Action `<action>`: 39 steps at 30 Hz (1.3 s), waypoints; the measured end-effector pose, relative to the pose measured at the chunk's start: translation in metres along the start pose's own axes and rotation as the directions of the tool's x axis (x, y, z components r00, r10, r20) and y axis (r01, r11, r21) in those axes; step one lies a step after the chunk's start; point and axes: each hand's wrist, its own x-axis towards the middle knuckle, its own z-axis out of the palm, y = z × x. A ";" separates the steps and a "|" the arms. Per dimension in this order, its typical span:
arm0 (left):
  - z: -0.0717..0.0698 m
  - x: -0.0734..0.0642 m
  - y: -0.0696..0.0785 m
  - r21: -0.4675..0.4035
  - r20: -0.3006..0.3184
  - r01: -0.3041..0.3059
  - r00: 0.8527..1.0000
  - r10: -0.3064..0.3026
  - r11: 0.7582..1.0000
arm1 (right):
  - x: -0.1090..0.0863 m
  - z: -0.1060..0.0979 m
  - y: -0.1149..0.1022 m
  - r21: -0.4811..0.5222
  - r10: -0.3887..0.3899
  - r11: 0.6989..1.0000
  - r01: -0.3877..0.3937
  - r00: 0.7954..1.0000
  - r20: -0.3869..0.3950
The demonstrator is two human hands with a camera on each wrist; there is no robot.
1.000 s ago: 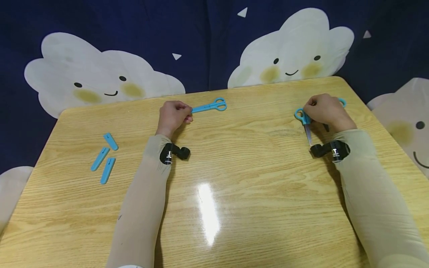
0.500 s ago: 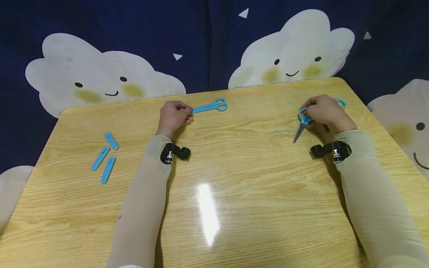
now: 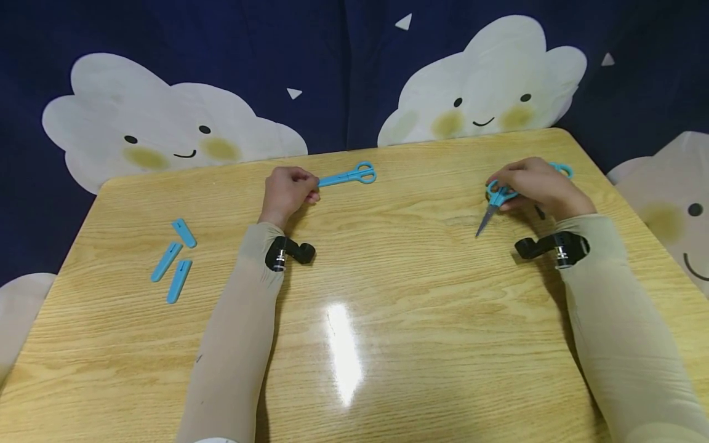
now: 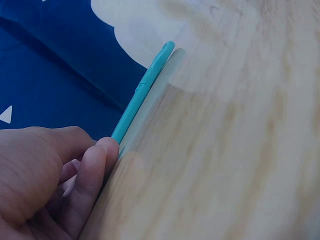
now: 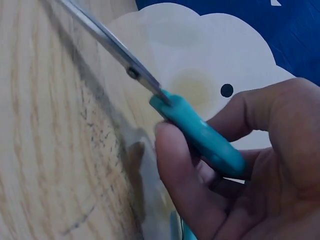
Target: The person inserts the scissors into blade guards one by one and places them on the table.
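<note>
In the head view my left hand (image 3: 285,192) pinches the covered tip of blue scissors (image 3: 346,176) near the table's far edge, their ring handles pointing right. The left wrist view shows these scissors (image 4: 142,92) edge-on between thumb and finger. At the right side, my right hand (image 3: 540,183) grips a second pair of blue-handled scissors (image 3: 501,195) by the handles. Their bare metal blades (image 5: 120,52) lie together and point down-left, raised over the table in the right wrist view. Another pair of scissors (image 3: 564,170) is mostly hidden behind my right hand.
Three blue blade covers (image 3: 184,233) lie loose on the left of the wooden table (image 3: 410,289). A dark blue curtain (image 3: 332,67) with cloud prints hangs behind the far edge. A bright reflection shines on the tabletop's middle.
In my right hand the scissors have swung from pointing nearly straight down to pointing down-left, and have shifted slightly left. My left hand and its scissors have stayed still.
</note>
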 end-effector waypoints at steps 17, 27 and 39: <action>0.000 -0.001 0.001 -0.008 0.003 0.008 1.000 -0.008 1.000 | -0.002 -0.008 0.000 -0.008 0.083 0.997 -0.083 0.992 0.095; 0.001 0.001 0.000 -0.019 0.004 0.010 1.000 -0.010 1.000 | -0.001 -0.002 0.000 0.078 0.020 0.997 -0.030 0.991 0.130; 0.002 0.001 0.000 -0.018 0.011 0.016 1.000 -0.016 1.000 | 0.001 0.002 0.001 0.134 -0.004 0.991 -0.020 0.985 0.175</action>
